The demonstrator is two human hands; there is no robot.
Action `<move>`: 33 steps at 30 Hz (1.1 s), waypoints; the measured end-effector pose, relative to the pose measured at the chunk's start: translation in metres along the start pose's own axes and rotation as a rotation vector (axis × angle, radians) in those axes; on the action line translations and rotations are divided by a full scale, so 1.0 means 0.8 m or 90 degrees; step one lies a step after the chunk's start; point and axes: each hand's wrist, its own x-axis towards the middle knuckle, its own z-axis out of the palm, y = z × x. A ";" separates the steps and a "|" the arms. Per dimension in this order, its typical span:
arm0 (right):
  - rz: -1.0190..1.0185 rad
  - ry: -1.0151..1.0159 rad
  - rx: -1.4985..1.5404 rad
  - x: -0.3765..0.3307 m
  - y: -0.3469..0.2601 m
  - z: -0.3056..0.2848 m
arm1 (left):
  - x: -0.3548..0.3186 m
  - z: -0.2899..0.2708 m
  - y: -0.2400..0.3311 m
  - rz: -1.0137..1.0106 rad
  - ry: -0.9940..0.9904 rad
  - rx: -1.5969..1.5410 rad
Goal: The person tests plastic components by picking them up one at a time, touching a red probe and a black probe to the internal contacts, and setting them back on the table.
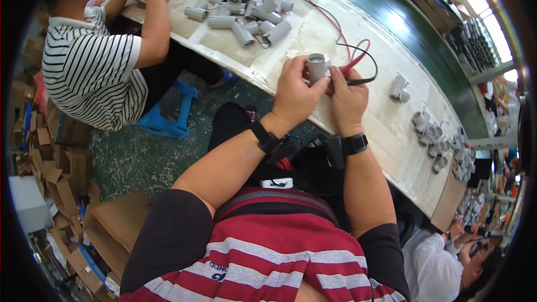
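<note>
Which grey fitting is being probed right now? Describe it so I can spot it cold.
Start at the long pale workbench and find its near edge. There the left hand holds one short grey tube fitting upright. Unlike the piled grey fittings, it is lifted, with the right hand pressing a black probe beside it.

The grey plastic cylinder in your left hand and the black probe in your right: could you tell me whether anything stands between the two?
Nothing visible does. The left hand holds the grey cylinder upright above the workbench, and the right hand brings the black probe right beside it. The red and black wires loop away behind.
</note>
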 end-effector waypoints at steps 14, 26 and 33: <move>0.025 0.064 0.139 0.000 0.003 -0.023 | 0.063 -0.124 -0.009 -0.021 0.271 -0.097; -0.058 -0.003 0.030 0.031 -0.036 -0.057 | 0.152 -0.256 -0.092 -0.181 0.222 0.137; -0.240 -0.102 -0.400 0.084 -0.120 -0.149 | 0.107 -0.187 -0.034 0.290 0.368 0.692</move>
